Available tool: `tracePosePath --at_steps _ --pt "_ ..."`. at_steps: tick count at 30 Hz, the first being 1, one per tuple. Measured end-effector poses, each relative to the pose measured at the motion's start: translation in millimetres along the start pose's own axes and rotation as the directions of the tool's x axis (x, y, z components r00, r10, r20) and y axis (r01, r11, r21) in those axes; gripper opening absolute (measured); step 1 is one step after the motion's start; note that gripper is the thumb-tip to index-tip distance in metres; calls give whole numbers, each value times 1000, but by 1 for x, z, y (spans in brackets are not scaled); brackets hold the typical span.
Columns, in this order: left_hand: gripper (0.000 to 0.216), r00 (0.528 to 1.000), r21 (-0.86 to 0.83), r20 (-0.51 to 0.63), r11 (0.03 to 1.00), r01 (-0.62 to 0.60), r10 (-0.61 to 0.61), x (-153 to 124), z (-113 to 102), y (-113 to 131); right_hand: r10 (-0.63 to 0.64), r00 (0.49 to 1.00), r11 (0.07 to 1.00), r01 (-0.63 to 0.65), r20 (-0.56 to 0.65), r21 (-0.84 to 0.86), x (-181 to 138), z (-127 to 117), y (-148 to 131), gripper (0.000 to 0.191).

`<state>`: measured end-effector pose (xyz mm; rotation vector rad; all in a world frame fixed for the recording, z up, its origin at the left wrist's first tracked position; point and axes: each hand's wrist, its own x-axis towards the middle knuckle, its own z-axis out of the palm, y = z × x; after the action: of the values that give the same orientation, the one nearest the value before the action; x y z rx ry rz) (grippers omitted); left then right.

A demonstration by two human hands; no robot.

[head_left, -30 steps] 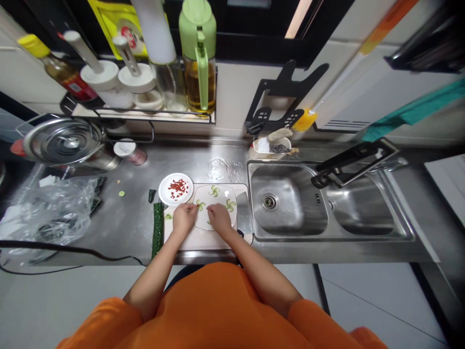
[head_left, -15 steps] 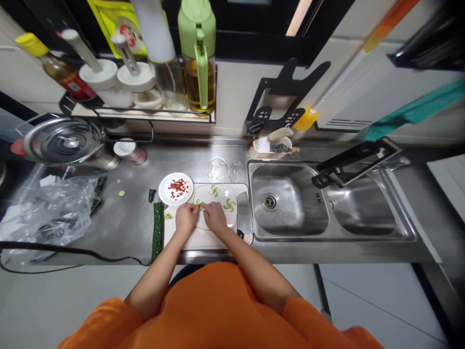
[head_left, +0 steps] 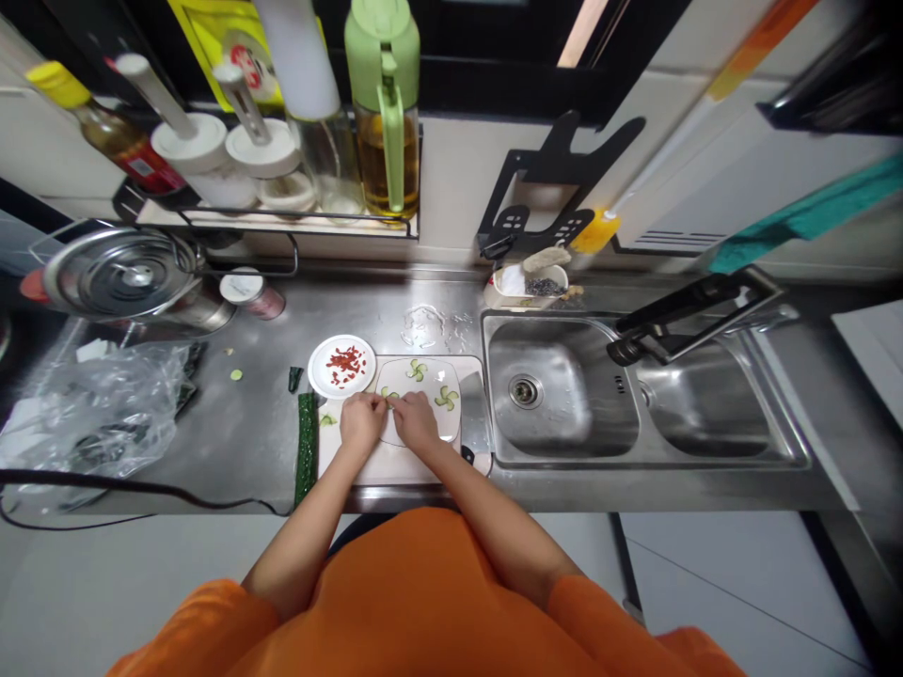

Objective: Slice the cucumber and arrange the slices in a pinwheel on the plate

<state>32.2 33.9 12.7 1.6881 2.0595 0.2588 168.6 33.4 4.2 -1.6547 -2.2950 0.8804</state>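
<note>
Over the left part of a white plate [head_left: 423, 428], my left hand [head_left: 361, 423] and my right hand [head_left: 416, 423] meet, fingertips almost touching. Both are closed in a pinch around a small green cucumber slice [head_left: 388, 401], partly hidden by the fingers. Pinwheel-like groups of cucumber slices lie at the plate's top [head_left: 417, 370] and right side [head_left: 447, 399]. The plate rests on a pale cutting board [head_left: 395, 470]. Left of my left hand, a few cucumber slices [head_left: 326, 419] lie on the board. A kitchen knife [head_left: 477, 414] lies along its right edge.
A white dish [head_left: 317, 371] with chopped red bits stands behind my left hand. A length of cucumber [head_left: 306, 447] and its cut end [head_left: 294, 379] lie to the left. The double sink [head_left: 564, 376] is on the right; a plastic bag [head_left: 119, 404] lies far left.
Both hands stay in nearly the same place over the plate. The fingertips have shifted only slightly around the cucumber slice.
</note>
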Motion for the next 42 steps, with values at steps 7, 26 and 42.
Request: tracePosePath --at_steps 7,26,42 --pt "24 1000 7 -12 1000 -17 17 -2 -2 0 -3 1000 1000 3 -8 -13 1 1 0 34" --pt "29 963 -56 -212 986 160 -168 13 -34 -30 76 997 995 -73 -31 66 -11 -15 7 34" --pt "33 906 44 -286 940 337 -311 61 -36 -61 73 994 996 -69 -80 49 -25 -17 12 30"
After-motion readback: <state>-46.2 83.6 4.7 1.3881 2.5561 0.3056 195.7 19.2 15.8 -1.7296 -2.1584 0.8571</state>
